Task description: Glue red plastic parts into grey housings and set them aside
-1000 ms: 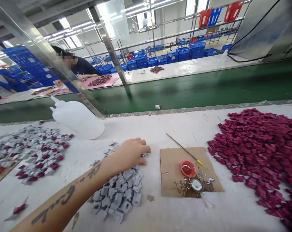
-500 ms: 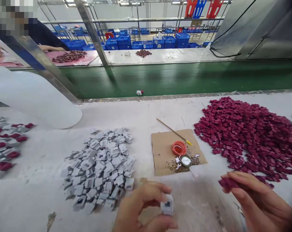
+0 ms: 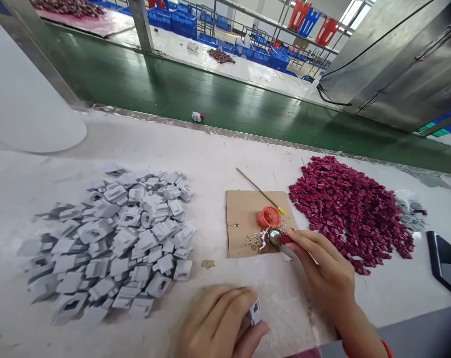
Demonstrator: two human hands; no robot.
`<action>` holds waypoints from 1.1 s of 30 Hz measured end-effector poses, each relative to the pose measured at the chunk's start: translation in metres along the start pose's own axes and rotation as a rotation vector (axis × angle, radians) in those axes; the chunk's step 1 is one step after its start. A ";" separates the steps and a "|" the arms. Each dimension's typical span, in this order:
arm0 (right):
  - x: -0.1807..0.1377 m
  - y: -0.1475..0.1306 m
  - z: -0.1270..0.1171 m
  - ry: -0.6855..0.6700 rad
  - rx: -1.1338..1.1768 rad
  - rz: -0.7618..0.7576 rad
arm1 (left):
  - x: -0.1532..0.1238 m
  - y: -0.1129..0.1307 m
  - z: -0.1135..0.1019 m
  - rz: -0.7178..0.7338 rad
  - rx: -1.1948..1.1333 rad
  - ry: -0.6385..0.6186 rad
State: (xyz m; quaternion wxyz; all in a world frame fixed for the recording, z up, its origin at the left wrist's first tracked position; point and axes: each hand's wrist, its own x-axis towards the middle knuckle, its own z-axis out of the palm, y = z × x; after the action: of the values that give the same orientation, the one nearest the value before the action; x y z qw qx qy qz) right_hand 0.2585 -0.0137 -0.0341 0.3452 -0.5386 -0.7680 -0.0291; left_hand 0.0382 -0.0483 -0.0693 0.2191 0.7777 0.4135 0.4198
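My left hand (image 3: 220, 323) sits at the table's near edge, fingers curled round a small grey plastic piece (image 3: 254, 313). My right hand (image 3: 324, 271) pinches a dark red piece (image 3: 285, 239) and holds it against a small silvery cap (image 3: 274, 235) on a square of cardboard (image 3: 240, 219). A red cap (image 3: 269, 217) with liquid stands just behind the silvery one. A heap of grey pieces (image 3: 124, 238) lies left of my hands. A heap of dark red pieces (image 3: 352, 209) lies to the right.
A thin stick with a yellow tip (image 3: 260, 191) lies across the cardboard's far corner. A black phone (image 3: 447, 263) lies at the right edge. A white bottle (image 3: 27, 109) stands far left. A green conveyor belt (image 3: 210, 99) runs behind the white table (image 3: 210, 159).
The view has tilted down and right. My right hand has carried the red piece from the heap's edge to the silvery cap. My left hand still grips the grey piece.
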 end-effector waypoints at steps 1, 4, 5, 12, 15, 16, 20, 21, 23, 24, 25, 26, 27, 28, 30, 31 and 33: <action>0.000 0.000 0.000 -0.003 -0.001 0.003 | 0.000 -0.001 0.000 0.017 0.007 -0.007; 0.002 0.000 0.002 -0.007 -0.001 0.015 | 0.001 -0.004 -0.001 0.046 0.025 -0.016; 0.003 -0.001 0.002 -0.009 -0.001 0.017 | 0.001 -0.004 -0.001 0.035 0.024 -0.019; 0.006 -0.002 0.004 -0.019 0.017 -0.006 | 0.003 -0.002 -0.002 0.035 0.008 -0.047; 0.005 -0.002 0.004 -0.021 0.014 -0.009 | 0.004 0.002 -0.001 -0.031 -0.044 -0.020; 0.005 -0.002 0.004 -0.021 0.014 -0.009 | 0.004 0.003 0.000 -0.059 -0.060 -0.005; 0.006 -0.002 0.005 -0.024 0.011 -0.014 | 0.004 0.006 0.000 -0.102 -0.058 0.027; 0.006 -0.002 0.006 -0.023 0.011 -0.017 | 0.004 0.006 0.000 -0.099 -0.039 0.031; 0.007 -0.001 0.005 -0.018 0.011 -0.017 | 0.002 0.006 -0.001 -0.095 0.007 0.035; 0.007 -0.002 0.003 -0.012 0.009 -0.015 | 0.001 0.006 -0.002 -0.097 0.031 0.036; 0.007 -0.004 0.001 -0.002 0.006 -0.015 | 0.000 0.006 -0.003 -0.101 0.052 0.036; 0.005 -0.007 -0.002 0.014 0.004 -0.009 | -0.001 0.006 -0.004 -0.110 0.068 0.036; 0.003 -0.011 -0.005 0.029 0.008 0.012 | -0.002 0.005 -0.005 -0.119 0.077 0.036; -0.001 -0.018 -0.009 0.039 0.026 0.045 | -0.002 0.005 -0.006 -0.119 0.079 0.033; -0.010 -0.034 -0.014 0.048 0.105 0.123 | -0.002 0.004 -0.008 -0.103 0.066 0.022; -0.015 -0.043 -0.016 0.026 0.161 0.159 | -0.002 0.003 -0.009 -0.098 0.057 0.018; -0.024 -0.059 -0.014 -0.032 0.265 0.176 | -0.001 0.002 -0.009 -0.090 0.043 -0.005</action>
State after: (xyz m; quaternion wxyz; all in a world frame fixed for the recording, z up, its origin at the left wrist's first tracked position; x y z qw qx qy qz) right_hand 0.2204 -0.0637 -0.0178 0.4023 -0.5539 -0.7204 0.1113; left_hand 0.0313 -0.0507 -0.0634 0.2222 0.7639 0.4564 0.3985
